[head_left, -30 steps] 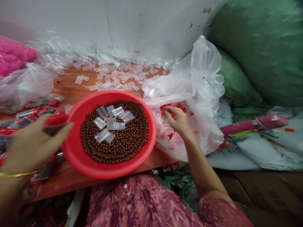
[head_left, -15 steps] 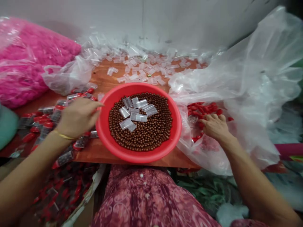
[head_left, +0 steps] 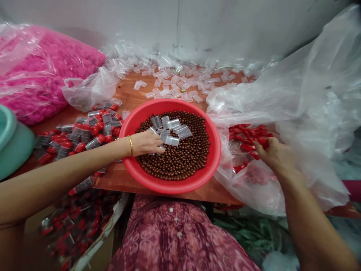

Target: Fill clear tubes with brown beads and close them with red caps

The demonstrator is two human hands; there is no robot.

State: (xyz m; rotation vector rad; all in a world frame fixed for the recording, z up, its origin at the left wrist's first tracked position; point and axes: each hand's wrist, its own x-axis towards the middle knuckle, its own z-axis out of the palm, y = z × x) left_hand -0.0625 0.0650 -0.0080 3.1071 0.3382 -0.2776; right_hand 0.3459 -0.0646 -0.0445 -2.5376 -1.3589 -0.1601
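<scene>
A red basin (head_left: 214, 165) full of brown beads (head_left: 183, 162) stands in front of me, with several clear plastic tubes (head_left: 172, 140) lying on the beads. My left hand (head_left: 146, 143) is inside the basin at its left side, its fingers bent together onto a clear tube; the fingertips are partly hidden. To the right, my right hand (head_left: 278, 154) is at a heap of red caps (head_left: 248, 135) in an open translucent plastic bag (head_left: 254, 192). Its thumb and fingers close on a red cap (head_left: 263, 142) at the heap's edge.
Filled tubes with red caps (head_left: 80, 133) are piled left of the basin, and more fill a box (head_left: 97, 242) below the table edge. Loose clear tubes (head_left: 175, 81) cover the back. A pink-filled bag (head_left: 50, 71) and a teal tub (head_left: 17, 146) stand at left.
My left hand has moved right, from above the pile of capped tubes into the basin. My right hand has shifted slightly right and back from among the red caps.
</scene>
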